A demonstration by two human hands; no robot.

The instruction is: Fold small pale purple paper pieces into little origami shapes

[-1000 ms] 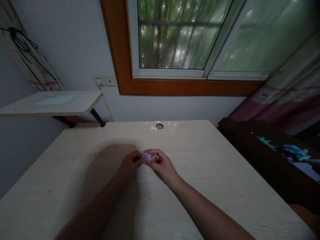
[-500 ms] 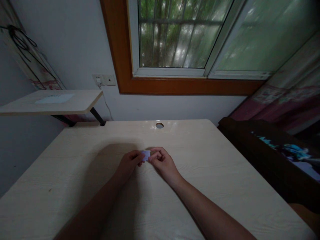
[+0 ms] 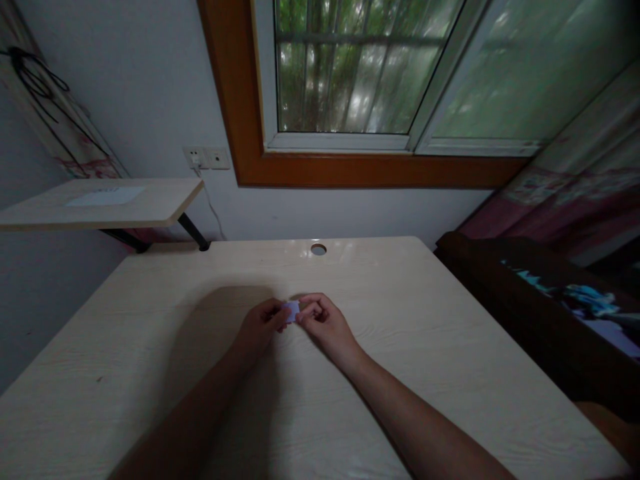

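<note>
Between my hands, just over the pale wooden desk point(image 3: 410, 387), is a small piece of pale purple paper point(image 3: 292, 311). My left hand point(image 3: 261, 325) pinches its left side, with the thumb lying on top. At the paper's right edge, the thumb and fingers of my right hand point(image 3: 326, 325) are closed on it. Fingers cover part of the paper, so its full shape and any folds cannot be made out.
A raised shelf point(image 3: 170, 203) with a white sheet point(image 3: 107, 195) stands at the back left. A round cable hole point(image 3: 319, 249) lies near the desk's far edge. Behind are a wall socket point(image 3: 206, 158) and a window point(image 3: 345, 87). Dark furniture point(image 3: 500, 300) borders the right side.
Both hands keep their grip on the paper and have hardly moved. The whole view has shifted very slightly.
</note>
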